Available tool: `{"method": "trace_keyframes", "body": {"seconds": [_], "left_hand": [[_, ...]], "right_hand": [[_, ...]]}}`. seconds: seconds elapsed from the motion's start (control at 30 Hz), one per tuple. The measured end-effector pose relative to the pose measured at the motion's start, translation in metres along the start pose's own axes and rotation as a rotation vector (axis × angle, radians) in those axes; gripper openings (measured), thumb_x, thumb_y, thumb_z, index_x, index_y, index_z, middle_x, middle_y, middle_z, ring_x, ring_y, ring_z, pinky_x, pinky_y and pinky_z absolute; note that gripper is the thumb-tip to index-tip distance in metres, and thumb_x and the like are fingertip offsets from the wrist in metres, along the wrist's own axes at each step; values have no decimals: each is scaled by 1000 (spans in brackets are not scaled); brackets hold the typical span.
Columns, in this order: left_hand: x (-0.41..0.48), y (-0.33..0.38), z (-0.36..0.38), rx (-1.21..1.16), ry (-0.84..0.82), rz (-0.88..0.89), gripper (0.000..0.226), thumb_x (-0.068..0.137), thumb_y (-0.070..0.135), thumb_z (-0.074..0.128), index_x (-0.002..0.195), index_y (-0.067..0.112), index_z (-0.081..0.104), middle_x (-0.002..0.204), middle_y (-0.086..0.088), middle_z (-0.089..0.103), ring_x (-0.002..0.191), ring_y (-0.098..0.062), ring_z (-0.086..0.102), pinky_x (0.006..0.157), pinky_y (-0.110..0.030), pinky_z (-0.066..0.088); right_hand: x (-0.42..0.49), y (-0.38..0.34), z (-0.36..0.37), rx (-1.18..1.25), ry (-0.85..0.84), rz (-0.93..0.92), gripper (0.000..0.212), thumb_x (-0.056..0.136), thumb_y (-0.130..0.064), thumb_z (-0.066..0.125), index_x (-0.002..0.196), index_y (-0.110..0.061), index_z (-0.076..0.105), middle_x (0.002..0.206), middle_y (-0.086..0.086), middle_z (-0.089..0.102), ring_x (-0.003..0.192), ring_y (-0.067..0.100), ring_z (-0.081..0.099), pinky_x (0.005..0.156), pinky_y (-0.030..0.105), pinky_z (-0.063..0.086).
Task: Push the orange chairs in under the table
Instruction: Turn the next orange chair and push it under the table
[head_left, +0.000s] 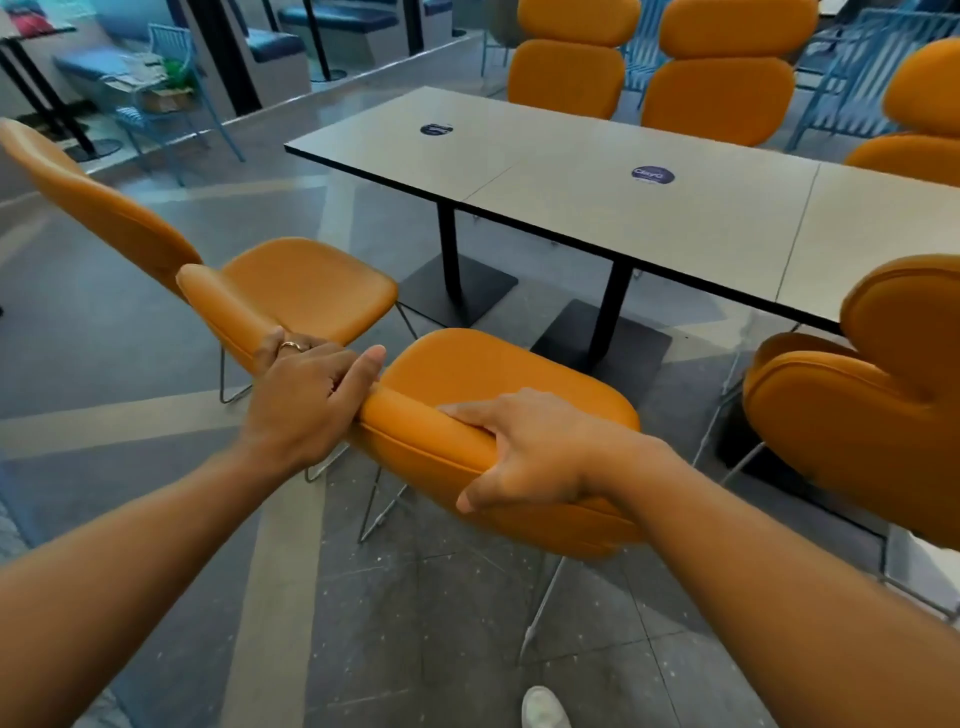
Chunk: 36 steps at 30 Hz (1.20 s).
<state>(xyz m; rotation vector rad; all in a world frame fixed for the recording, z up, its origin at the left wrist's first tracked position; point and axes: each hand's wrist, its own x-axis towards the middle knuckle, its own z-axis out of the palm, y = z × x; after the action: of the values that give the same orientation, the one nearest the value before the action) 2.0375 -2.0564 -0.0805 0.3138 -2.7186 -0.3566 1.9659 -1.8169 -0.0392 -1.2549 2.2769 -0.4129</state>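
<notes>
Both my hands hold the top pad of an orange chair's (498, 379) backrest, right in front of me. My left hand (304, 395) grips the pad on its left part, thumb over the front. My right hand (530, 452) grips it further right, fingers curled over the top edge. The chair's seat faces the long beige table (545, 150) and stands short of its near edge. A second orange chair (306, 286) stands to the left, angled and away from the table. A third orange chair (852, 415) stands at the right, close to the table's edge.
Two orange chairs (571, 73) (722, 98) stand on the table's far side, another (924, 109) at far right. The table's black posts and base plates (457, 291) sit under it. Blue metal chairs (161, 104) and benches lie at the back. My shoe (543, 709) shows below.
</notes>
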Motion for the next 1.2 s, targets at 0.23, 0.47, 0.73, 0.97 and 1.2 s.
{"method": "trace_keyframes", "body": {"seconds": [0.23,0.47,0.73,0.97,1.2], "left_hand": [[11,40,22,96,118,-3,60,99,50,24,73,24,71,73,6,67,86,-22,57,92,-46,31],[34,136,57,127,109,-9,59,99,51,23,67,25,65,79,7,67,82,-19,55,89,-43,31],[60,199,84,76,56,-44,62,99,55,19,71,24,64,84,5,67,90,-23,56,88,-46,33],[77,231,98,38,52,-58,62,98,56,20,74,22,67,85,4,68,91,-24,58,87,-46,30],[70,233,99,21,23,-18,58,98,57,20,83,23,66,96,1,69,98,-25,57,91,-48,31]], "right_hand": [[-21,43,-19,51,-35,98,88,78,-53,77,151,-54,28,140,-17,49,118,13,49,100,40,45],[-72,125,-58,156,59,300,73,74,-46,84,137,-54,49,126,-18,58,112,12,56,98,42,52],[-88,188,-90,225,142,417,66,72,-35,88,131,-44,61,119,-16,65,108,13,60,95,43,56],[-80,202,-102,62,127,538,65,71,-62,79,128,-45,54,118,-10,61,109,21,58,97,47,52],[-82,195,-82,-290,364,537,83,54,-99,46,113,-43,61,87,-17,60,86,11,60,66,26,45]]}}
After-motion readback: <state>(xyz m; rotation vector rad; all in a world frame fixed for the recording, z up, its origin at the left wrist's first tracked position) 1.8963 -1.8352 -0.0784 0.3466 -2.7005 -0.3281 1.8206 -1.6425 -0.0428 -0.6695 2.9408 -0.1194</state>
